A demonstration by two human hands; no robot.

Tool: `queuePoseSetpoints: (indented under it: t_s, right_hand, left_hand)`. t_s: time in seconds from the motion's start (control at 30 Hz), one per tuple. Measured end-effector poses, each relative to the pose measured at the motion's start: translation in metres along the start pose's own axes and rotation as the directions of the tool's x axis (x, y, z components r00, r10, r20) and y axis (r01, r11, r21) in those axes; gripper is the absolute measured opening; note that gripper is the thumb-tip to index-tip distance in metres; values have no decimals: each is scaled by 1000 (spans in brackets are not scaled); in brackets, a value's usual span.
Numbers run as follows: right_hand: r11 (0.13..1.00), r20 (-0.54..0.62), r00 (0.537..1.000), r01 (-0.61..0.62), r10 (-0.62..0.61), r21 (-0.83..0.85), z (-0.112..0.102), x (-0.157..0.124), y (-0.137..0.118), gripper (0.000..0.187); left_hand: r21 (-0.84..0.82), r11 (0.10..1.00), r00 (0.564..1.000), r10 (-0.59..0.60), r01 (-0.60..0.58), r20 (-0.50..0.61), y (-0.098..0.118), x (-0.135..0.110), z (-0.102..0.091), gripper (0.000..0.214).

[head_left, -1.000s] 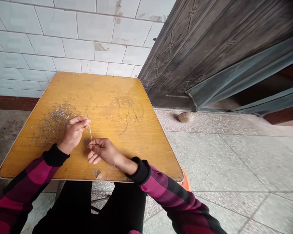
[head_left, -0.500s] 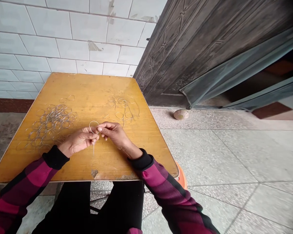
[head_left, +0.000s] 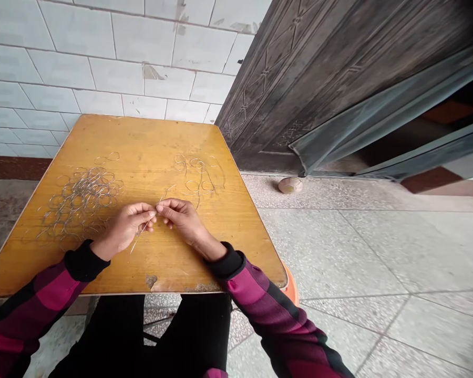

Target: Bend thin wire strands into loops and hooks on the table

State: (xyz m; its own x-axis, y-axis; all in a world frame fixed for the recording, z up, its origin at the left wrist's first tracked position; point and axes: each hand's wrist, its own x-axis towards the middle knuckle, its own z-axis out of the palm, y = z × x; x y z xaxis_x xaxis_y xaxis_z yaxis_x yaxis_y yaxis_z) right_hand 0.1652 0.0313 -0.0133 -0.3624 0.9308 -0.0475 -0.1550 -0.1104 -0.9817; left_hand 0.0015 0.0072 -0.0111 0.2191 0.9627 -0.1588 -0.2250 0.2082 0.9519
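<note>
Over the front half of the wooden table (head_left: 236, 252), both hands meet on one thin wire (head_left: 135, 242). My left hand (head_left: 126, 227) pinches it between thumb and fingers. With thumb and forefinger, my right hand (head_left: 184, 219) grips it just beside the left fingertips. One straight end slants down towards me below the left fingers; the part between the fingertips is hidden. Left of my hands lies a tangled heap of looped wires (head_left: 89, 191). Beyond my right hand, several separate looped wires (head_left: 200, 181) rest on the tabletop.
A white tiled wall (head_left: 142, 42) stands behind the table. To the right are a dark carved door (head_left: 284, 79) and a grey-green curtain (head_left: 339, 136). A roundish pale object (head_left: 290, 185) sits on the floor, and something orange (head_left: 291, 286) shows beside the table's right edge.
The wire's loop, earlier seen as an open ring above my fingers, has turned and no longer shows as a ring. Its straight end now slants left. Both hands keep their pinch.
</note>
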Motion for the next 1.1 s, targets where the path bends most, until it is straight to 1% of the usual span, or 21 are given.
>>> queuePoseSetpoints:
  t_s: [0.07, 0.13, 0.17, 0.23, 0.3, 0.4, 0.43, 0.5, 0.57, 0.63, 0.7, 0.77, 0.83, 0.9, 0.97, 1.03, 1.1]
  right_hand:
    - [1000, -74, 997, 14, -13, 4, 4, -1, 4, 28]
    - [999, -132, 991, 37, -32, 33, 8, -2, 7, 32]
    - [998, -133, 990, 46, -39, 53, 9, -3, 7, 35]
    - [995, -92, 994, 63, -56, 79, 10, -3, 9, 41]
    - [992, -58, 994, 94, -90, 83, 10, -2, 10, 42]
    - [985, -100, 985, 148, -139, 88, 9, -1, 11, 37]
    - [984, -122, 984, 143, -130, 109, 9, 0, 11, 36]
    - [977, -141, 988, 86, -59, 194, 8, 0, 11, 35]
    - [952, -126, 991, 4, 37, 305, 7, 1, 10, 33]
    - [924, -113, 989, -49, 99, 380, 5, 3, 10, 32]
    - [920, -112, 987, -64, 115, 387, 3, 5, 10, 32]
    - [933, -99, 989, -68, 109, 353, 0, 8, 10, 30]
    - [942, -72, 991, -86, 115, 326, -3, 9, 10, 28]
    - [939, -35, 988, -130, 149, 319, -5, 10, 9, 28]
    - [932, -7, 982, -174, 186, 317, -7, 9, 7, 28]
    - [930, 7, 978, -200, 208, 308, -8, 9, 5, 26]
    - [931, 25, 974, -221, 223, 290, -9, 9, 4, 23]
  left_hand:
    - [143, 985, 991, 113, -102, -74, -3, -1, 1, 12]
    - [286, 939, 964, 234, -190, -125, -4, -2, 2, 8]
    - [339, 914, 949, 283, -223, -139, -4, -3, 2, 5]
    - [411, 871, 921, 358, -269, -157, -3, -4, 2, 3]
    - [472, 829, 901, 408, -299, -146, -3, -6, 2, 4]
    - [519, 788, 877, 460, -331, -140, -4, -7, 3, 4]
    - [522, 783, 870, 471, -338, -144, -5, -7, 3, 4]
    - [523, 778, 858, 489, -348, -158, -6, -7, 3, 4]
    - [535, 768, 855, 497, -353, -150, -6, -8, 2, 4]
    - [555, 747, 857, 503, -367, -111, -6, -8, 2, 5]
    - [582, 711, 862, 506, -394, -35, -7, -7, 1, 8]
    - [610, 666, 860, 508, -429, 51, -8, -7, 2, 10]
    - [619, 647, 861, 499, -444, 96, -8, -7, 2, 11]
    - [596, 681, 876, 476, -425, 81, -7, -7, 4, 9]
    - [546, 753, 909, 415, -368, 41, -5, -7, 4, 8]
    - [480, 831, 949, 314, -283, 17, -3, -5, 3, 10]
    - [389, 902, 981, 190, -186, 28, -4, -3, 2, 15]
